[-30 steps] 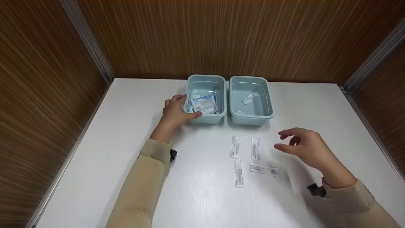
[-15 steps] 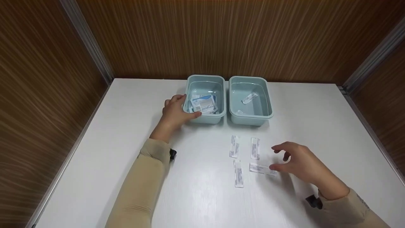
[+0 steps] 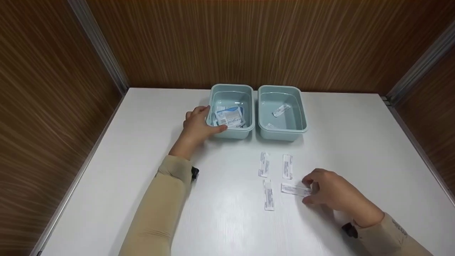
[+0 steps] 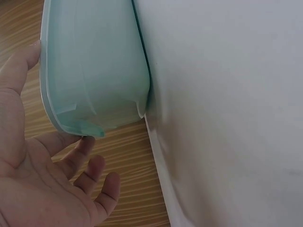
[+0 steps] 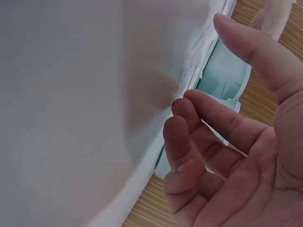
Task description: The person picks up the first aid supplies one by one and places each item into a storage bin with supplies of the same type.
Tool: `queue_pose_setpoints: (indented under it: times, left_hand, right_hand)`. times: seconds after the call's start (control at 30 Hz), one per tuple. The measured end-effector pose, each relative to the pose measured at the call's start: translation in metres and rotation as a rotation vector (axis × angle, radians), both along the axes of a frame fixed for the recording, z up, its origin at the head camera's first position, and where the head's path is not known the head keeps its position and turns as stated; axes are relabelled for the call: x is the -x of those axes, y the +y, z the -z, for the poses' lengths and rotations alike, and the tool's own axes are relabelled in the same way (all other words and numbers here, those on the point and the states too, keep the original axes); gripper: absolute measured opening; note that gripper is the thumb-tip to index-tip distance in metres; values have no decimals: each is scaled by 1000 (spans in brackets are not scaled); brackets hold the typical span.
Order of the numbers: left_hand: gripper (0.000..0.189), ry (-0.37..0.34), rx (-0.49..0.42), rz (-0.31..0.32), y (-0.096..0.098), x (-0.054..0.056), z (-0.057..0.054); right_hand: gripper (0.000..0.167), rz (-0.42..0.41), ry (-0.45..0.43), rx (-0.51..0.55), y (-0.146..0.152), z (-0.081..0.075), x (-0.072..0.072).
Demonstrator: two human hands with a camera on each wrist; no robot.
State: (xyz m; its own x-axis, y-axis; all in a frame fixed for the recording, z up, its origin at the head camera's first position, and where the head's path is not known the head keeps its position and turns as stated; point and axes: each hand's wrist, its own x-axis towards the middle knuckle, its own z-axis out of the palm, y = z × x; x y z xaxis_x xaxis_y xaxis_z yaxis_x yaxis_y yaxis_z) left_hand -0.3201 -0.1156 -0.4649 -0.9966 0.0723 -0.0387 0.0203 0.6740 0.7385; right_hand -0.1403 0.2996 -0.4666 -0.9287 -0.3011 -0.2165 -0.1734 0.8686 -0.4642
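Observation:
Two pale blue-green plastic bins stand side by side. At the near left corner of the left bin (image 3: pixel 233 133) rests my left hand (image 3: pixel 196 125), thumb on the front rim and fingertips by the left side. In the left wrist view its other fingers hang loosely bent below that bin's wall (image 4: pixel 99 61). My right hand (image 3: pixel 330 190) is low over the table, thumb and index spread around the right end of a slim white printed packet (image 3: pixel 295 190) lying crosswise. In the right wrist view the thumb (image 5: pixel 246 40) stands apart from the bent fingers (image 5: pixel 189 111).
Three similar packets lie lengthwise nearby: one upper left (image 3: pixel 264 164), one upper right (image 3: pixel 287 166), one below left (image 3: pixel 268 195). The right bin (image 3: pixel 282 136) holds a packet (image 3: pixel 281 110) and another at its front. Larger blue-and-white sachets (image 3: pixel 230 116) fill the left bin. A wood-grain wall (image 3: pixel 234 42) backs the table.
My right hand has come down and toward the near side, from right of the packets to the crosswise packet's right end. My left hand has stayed at the left bin.

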Motion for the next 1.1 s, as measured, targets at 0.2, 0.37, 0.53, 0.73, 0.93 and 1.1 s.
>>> queue_pose_setpoints:
  times: [0.2, 0.37, 0.53, 0.73, 0.93, 1.1]
  left_hand:
    - [111, -10, -14, -3, 2, 0, -1]
    - [110, -7, -16, -5, 1, 1, -2]
    - [111, -18, -33, -10, 0, 0, 0]
    - [110, -21, -42, -13, 0, -3, 3]
    - [109, -16, -18, -6, 1, -2, 4]
    - [107, 7, -8, -6, 1, -2, 2]
  right_hand:
    - [43, 2, -5, 3, 0, 1, 2]
    - [34, 16, -31, 25, 0, 1, 3]
    - [25, -1, -41, 28, 0, 2, 4]
    - [24, -20, -60, 13, -2, 5, 2]
    - [26, -21, -27, 39, -1, 4, -1]
    - [26, -34, -1, 52, -3, -3, 2]
